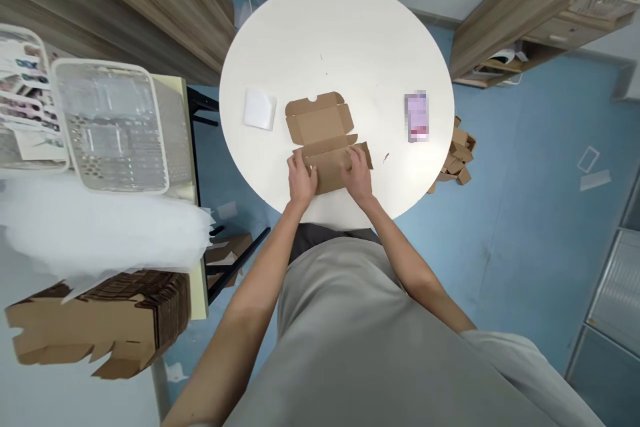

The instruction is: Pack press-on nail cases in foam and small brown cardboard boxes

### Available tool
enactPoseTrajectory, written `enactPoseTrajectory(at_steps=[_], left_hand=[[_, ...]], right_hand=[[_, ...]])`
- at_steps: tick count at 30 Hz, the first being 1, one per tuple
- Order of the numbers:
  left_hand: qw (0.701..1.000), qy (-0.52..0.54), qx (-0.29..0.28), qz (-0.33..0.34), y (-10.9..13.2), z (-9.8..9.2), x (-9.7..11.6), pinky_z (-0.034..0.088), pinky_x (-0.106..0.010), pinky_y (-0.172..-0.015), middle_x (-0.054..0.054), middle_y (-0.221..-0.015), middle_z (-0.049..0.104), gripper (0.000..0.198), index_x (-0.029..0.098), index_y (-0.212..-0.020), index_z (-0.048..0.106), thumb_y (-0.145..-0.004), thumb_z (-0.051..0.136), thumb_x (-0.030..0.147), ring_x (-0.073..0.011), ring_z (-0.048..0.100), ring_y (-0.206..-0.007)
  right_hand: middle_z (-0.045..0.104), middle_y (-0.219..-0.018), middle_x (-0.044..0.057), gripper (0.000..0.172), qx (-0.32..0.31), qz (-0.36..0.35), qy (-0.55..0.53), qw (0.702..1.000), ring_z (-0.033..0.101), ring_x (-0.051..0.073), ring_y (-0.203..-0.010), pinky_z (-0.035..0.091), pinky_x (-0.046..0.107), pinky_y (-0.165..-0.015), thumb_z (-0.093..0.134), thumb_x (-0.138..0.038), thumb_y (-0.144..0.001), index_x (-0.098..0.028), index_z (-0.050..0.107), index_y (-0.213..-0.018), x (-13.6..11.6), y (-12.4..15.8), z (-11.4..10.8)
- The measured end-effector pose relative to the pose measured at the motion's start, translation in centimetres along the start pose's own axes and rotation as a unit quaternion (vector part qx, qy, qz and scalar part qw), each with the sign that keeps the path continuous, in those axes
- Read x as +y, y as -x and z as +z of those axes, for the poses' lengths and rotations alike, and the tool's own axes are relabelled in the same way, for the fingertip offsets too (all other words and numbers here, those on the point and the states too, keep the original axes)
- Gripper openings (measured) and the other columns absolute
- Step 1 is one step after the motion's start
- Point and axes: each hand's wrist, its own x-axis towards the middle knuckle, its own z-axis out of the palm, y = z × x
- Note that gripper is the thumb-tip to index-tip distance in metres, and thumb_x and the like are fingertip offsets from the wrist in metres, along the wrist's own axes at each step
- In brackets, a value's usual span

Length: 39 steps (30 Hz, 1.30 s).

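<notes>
Both the left hand (pixel 302 183) and the right hand (pixel 359 176) hold the cardboard box (pixel 320 127) at opposite sides of its near panel, fingers bent. That panel lies between them; the opened far panel stretches beyond the fingertips on the white tabletop (pixel 340 27). Farther out, a white square item (pixel 259 109) lies left, a pixelated purple item (pixel 417 115) right.
</notes>
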Motion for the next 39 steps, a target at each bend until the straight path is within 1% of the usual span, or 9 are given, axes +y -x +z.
enactPoseTrajectory(at_steps=[3,5,10,16,20,25,31,34,39], left_hand=[[0.989,0.028,0.041,-0.141,-2.3,0.0,0.1,0.055,-0.052,-0.115,-0.022,-0.141,0.061,0.085,0.014,-0.169,0.043,-0.091,0.078,0.022,-0.0368,0.069,-0.13],[0.982,0.053,0.04,-0.176,-3.4,-0.1,0.0,0.055,-0.048,-0.109,-0.013,-0.115,0.069,0.075,0.017,-0.161,0.051,-0.09,0.078,0.022,-0.0328,0.071,-0.117],[0.978,0.106,0.011,-0.177,-4.1,-0.7,-0.1,0.051,-0.036,-0.086,0.002,-0.075,0.057,0.012,0.024,-0.105,0.068,-0.101,0.068,0.035,-0.0224,0.063,-0.081],[0.978,0.122,-0.021,-0.168,-4.3,-1.3,0.2,0.047,-0.034,-0.082,0.0,-0.08,0.061,0.02,0.024,-0.098,0.065,-0.102,0.07,0.043,-0.022,0.06,-0.081],[0.978,0.12,-0.049,-0.165,-4.4,-1.5,0.3,0.048,-0.036,-0.089,-0.005,-0.093,0.068,0.03,0.023,-0.1,0.067,-0.104,0.069,0.053,-0.0247,0.062,-0.091],[0.985,0.098,-0.059,-0.13,-4.0,-1.1,0.0,0.048,-0.04,-0.1,-0.01,-0.099,0.069,0.031,0.023,-0.09,0.064,-0.108,0.062,0.048,-0.029,0.062,-0.105],[0.987,0.095,-0.087,-0.093,-2.9,-1.4,-1.3,0.051,-0.045,-0.106,-0.01,-0.105,0.07,0.015,0.024,-0.098,0.068,-0.102,0.062,0.037,-0.0308,0.063,-0.114],[0.982,0.113,-0.123,-0.092,-2.5,-2.2,-1.8,0.055,-0.044,-0.101,-0.008,-0.102,0.073,0.016,0.021,-0.103,0.071,-0.098,0.065,0.035,-0.0279,0.067,-0.102],[0.978,0.145,-0.124,-0.087,-1.9,-2.7,-1.6,0.057,-0.044,-0.108,-0.012,-0.112,0.081,0.021,0.018,-0.109,0.075,-0.096,0.065,0.032,-0.0273,0.073,-0.106]], right_hand=[[0.036,-0.179,0.02,0.059,-0.039,0.007,0.004,0.999,0.068,0.034,-0.14,0.064,0.057,-0.114,0.048,-0.04,-0.115,-0.026,0.04,-0.172,-0.4,-3.6,1.0],[0.034,-0.18,0.024,0.061,-0.058,0.032,0.022,0.998,0.07,0.036,-0.136,0.064,0.061,-0.112,0.049,-0.043,-0.115,-0.024,0.037,-0.172,-0.2,-5.6,1.3],[0.038,-0.176,0.024,0.066,-0.084,0.052,0.079,0.992,0.076,0.041,-0.122,0.066,0.066,-0.103,0.047,-0.045,-0.113,-0.023,0.032,-0.174,0.6,-8.2,1.1],[0.058,-0.152,0.018,0.069,-0.069,0.006,-0.015,0.997,0.076,0.029,-0.102,0.066,0.058,-0.105,0.055,-0.052,-0.112,-0.029,0.037,-0.175,2.9,-8.8,0.5],[0.062,-0.143,0.015,0.07,-0.08,0.006,-0.055,0.995,0.074,0.027,-0.1,0.065,0.053,-0.104,0.063,-0.058,-0.108,-0.029,0.047,-0.17,4.4,-7.0,-0.1],[0.059,-0.148,0.015,0.081,-0.095,0.01,-0.028,0.995,0.073,0.032,-0.118,0.065,0.051,-0.106,0.073,-0.063,-0.1,-0.029,0.049,-0.17,4.7,-1.6,-0.7],[0.037,-0.173,0.022,0.123,-0.148,-0.007,0.039,0.988,0.059,0.043,-0.149,0.062,0.061,-0.113,0.091,-0.062,-0.086,-0.03,0.022,-0.182,4.4,4.3,0.3],[0.032,-0.176,0.026,0.136,-0.162,-0.041,0.065,0.984,0.047,0.046,-0.161,0.053,0.065,-0.124,0.099,-0.058,-0.079,-0.028,0.017,-0.183,4.9,5.4,1.0],[0.034,-0.175,0.028,0.136,-0.183,-0.056,0.077,0.979,0.051,0.046,-0.158,0.056,0.063,-0.121,0.101,-0.045,-0.079,-0.027,0.017,-0.184,5.3,5.3,0.6]])
